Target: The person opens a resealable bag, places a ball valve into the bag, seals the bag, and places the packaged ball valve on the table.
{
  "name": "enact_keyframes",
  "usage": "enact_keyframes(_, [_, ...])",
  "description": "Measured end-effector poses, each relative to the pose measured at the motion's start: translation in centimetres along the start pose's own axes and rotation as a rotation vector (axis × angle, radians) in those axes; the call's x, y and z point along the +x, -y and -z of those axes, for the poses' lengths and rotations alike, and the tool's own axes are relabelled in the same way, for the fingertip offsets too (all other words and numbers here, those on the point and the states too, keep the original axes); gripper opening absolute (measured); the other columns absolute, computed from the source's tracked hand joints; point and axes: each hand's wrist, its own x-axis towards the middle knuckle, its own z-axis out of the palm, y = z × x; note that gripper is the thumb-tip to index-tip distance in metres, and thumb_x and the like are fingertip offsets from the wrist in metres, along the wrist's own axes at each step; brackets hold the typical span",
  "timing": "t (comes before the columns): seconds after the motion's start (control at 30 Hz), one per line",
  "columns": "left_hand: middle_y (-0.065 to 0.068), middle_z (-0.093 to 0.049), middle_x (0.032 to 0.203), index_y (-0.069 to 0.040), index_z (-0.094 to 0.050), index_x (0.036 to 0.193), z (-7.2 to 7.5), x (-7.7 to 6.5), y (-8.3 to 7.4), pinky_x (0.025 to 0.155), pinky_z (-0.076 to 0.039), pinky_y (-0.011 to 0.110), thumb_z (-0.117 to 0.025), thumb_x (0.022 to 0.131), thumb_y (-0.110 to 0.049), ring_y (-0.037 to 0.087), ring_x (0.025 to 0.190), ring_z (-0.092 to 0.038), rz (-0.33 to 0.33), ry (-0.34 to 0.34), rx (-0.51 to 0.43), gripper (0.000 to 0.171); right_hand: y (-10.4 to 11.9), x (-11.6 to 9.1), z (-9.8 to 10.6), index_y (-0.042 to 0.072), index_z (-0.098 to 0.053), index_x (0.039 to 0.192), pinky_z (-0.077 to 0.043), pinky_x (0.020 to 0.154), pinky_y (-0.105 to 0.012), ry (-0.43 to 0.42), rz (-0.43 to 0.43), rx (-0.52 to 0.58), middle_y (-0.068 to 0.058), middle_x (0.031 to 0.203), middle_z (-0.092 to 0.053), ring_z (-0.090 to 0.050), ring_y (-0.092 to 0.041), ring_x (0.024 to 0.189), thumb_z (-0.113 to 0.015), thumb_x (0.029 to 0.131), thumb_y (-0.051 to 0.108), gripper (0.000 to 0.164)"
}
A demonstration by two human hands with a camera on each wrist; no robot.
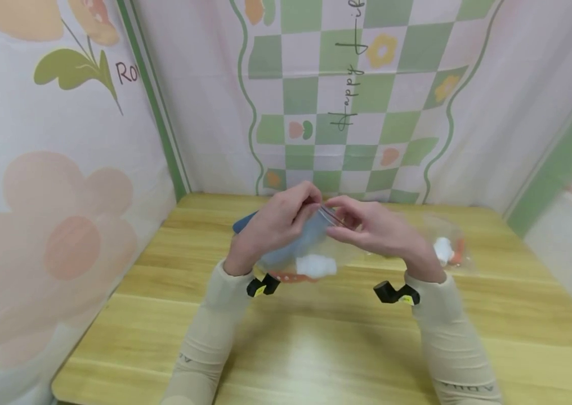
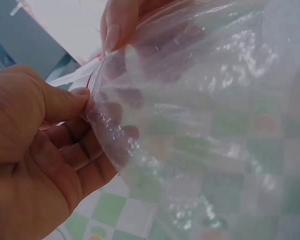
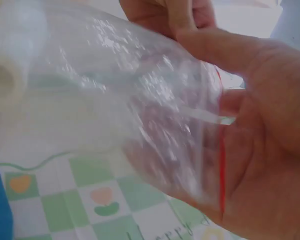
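Observation:
Both hands hold a clear zip bag [image 2: 210, 115] with a red line along its mouth, raised over the table. My left hand [image 1: 286, 216] pinches a corner of the mouth between thumb and fingers. Close beside it my right hand [image 1: 374, 225] grips the same edge, thumb on the near side and fingers showing through the plastic in the right wrist view. A white hollow piece [image 3: 15, 55] shows at the bag's far end. In the head view a white piece [image 1: 316, 264] and an orange-red strip [image 1: 293, 277] lie below the hands. A blue item [image 1: 242, 222] is partly hidden behind my left hand.
On the wooden table [image 1: 316, 349], to the right, lies another clear bag [image 1: 460, 236] with a white piece [image 1: 443, 250] and an orange piece [image 1: 458, 253] in it. A checked, printed curtain [image 1: 336, 101] hangs behind the table, and a flowered one [image 1: 53, 225] at the left.

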Motion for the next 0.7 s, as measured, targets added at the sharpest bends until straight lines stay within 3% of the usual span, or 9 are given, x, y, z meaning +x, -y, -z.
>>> enact_keyframes(0.13, [0.001, -0.057, 0.091, -0.007, -0.053, 0.099, -0.1, -0.1, 0.0, 0.068, -0.043, 0.016, -0.049, 0.096, -0.009, 0.007, 0.075, -0.050, -0.010, 0.009, -0.027, 0.006, -0.1, 0.1, -0.5, 0.021, -0.060, 0.093, -0.044, 0.054, -0.024, -0.072, 0.036, 0.036, 0.009, 0.073, -0.055, -0.050, -0.006, 0.061, -0.060, 0.091, 0.025, 0.004])
enact_keyframes(0.2, [0.001, -0.058, 0.091, -0.007, -0.054, 0.098, -0.1, -0.1, -0.1, 0.068, -0.043, 0.016, -0.050, 0.095, -0.008, 0.007, 0.075, -0.050, -0.018, 0.007, -0.034, 0.005, -0.2, 0.1, -0.5, 0.021, -0.060, 0.086, -0.044, 0.055, -0.023, -0.099, 0.047, 0.063, 0.009, 0.074, -0.057, -0.051, -0.006, 0.063, -0.061, 0.090, 0.021, 0.005])
enact_keyframes(0.37, [0.001, -0.058, 0.092, -0.006, -0.055, 0.099, -0.1, 0.0, -0.2, 0.071, -0.045, 0.015, -0.052, 0.094, -0.008, 0.006, 0.078, -0.052, -0.022, 0.006, -0.058, 0.006, -0.2, 0.0, -0.2, 0.016, -0.063, 0.087, -0.046, 0.059, -0.021, -0.115, 0.099, 0.088, 0.006, 0.077, -0.060, -0.054, -0.007, 0.068, -0.064, 0.087, 0.010, 0.006])
enact_keyframes(0.47, [-0.001, -0.059, 0.089, -0.007, -0.054, 0.102, -0.1, 0.0, -0.1, 0.068, -0.046, 0.017, -0.053, 0.094, -0.014, 0.005, 0.076, -0.053, 0.024, 0.029, -0.116, 0.011, -0.2, -0.1, 0.0, 0.013, -0.063, 0.087, -0.047, 0.060, -0.021, -0.117, 0.140, 0.086, 0.002, 0.076, -0.062, -0.055, -0.007, 0.068, -0.065, 0.086, 0.006, 0.008])
enact_keyframes(0.6, [-0.005, -0.055, 0.075, -0.010, -0.056, 0.099, -0.1, -0.2, 0.2, 0.057, -0.041, 0.019, -0.052, 0.095, -0.026, 0.004, 0.059, -0.047, 0.127, 0.106, -0.154, 0.017, -0.2, -0.2, 0.3, 0.012, -0.064, 0.086, -0.046, 0.059, -0.020, -0.132, 0.167, 0.081, 0.004, 0.076, -0.061, -0.055, -0.006, 0.067, -0.066, 0.084, 0.004, 0.009])
enact_keyframes(0.7, [-0.005, -0.055, 0.069, -0.012, -0.059, 0.092, -0.2, -0.3, 0.4, 0.055, -0.041, 0.020, -0.050, 0.096, -0.028, 0.004, 0.055, -0.046, 0.139, 0.146, -0.157, 0.019, -0.3, -0.4, 0.5, 0.013, -0.064, 0.085, -0.046, 0.060, -0.019, -0.134, 0.180, 0.075, 0.007, 0.077, -0.061, -0.055, -0.005, 0.068, -0.067, 0.083, 0.002, 0.012])
